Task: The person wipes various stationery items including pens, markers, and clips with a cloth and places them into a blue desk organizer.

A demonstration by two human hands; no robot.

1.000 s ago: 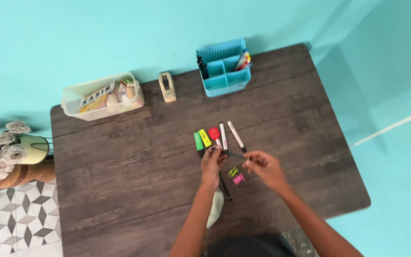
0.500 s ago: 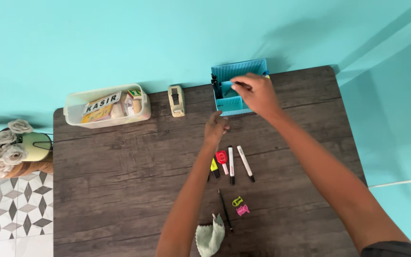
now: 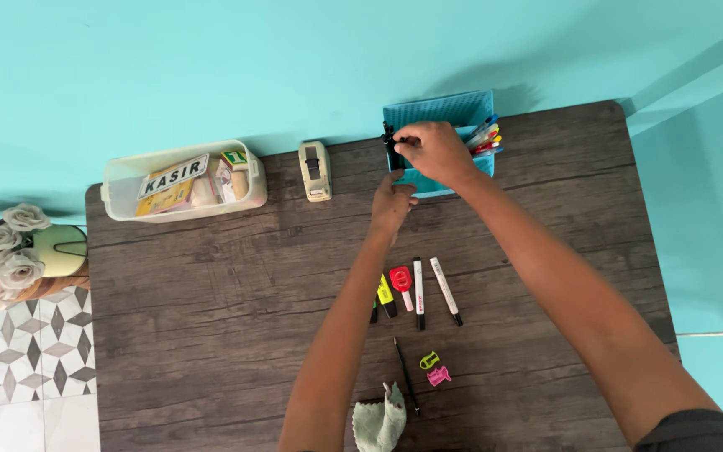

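Observation:
My right hand (image 3: 433,152) reaches over the blue pen organizer (image 3: 453,110) at the table's back edge, its fingers pinched on a black pen (image 3: 392,144) standing in the organizer's left compartment. My left hand (image 3: 392,204) rests against the organizer's front left corner. Coloured pens (image 3: 487,136) stick out of its right compartment. Below my arms lie a yellow highlighter (image 3: 386,293), a red item (image 3: 402,279), two white markers (image 3: 432,289), a black pencil (image 3: 406,387) and two small clips (image 3: 434,369).
A cream tape dispenser (image 3: 315,171) and a clear box of stationery (image 3: 182,181) stand along the back edge of the dark wooden table (image 3: 211,301). A green cloth (image 3: 381,423) lies near the front edge. A pot of white flowers (image 3: 10,255) stands off the table's left side.
A second ago both hands held a black pen over the row of markers. My right hand carried it up to the organizer and now sets it in the left compartment; my left hand moved to the organizer's corner.

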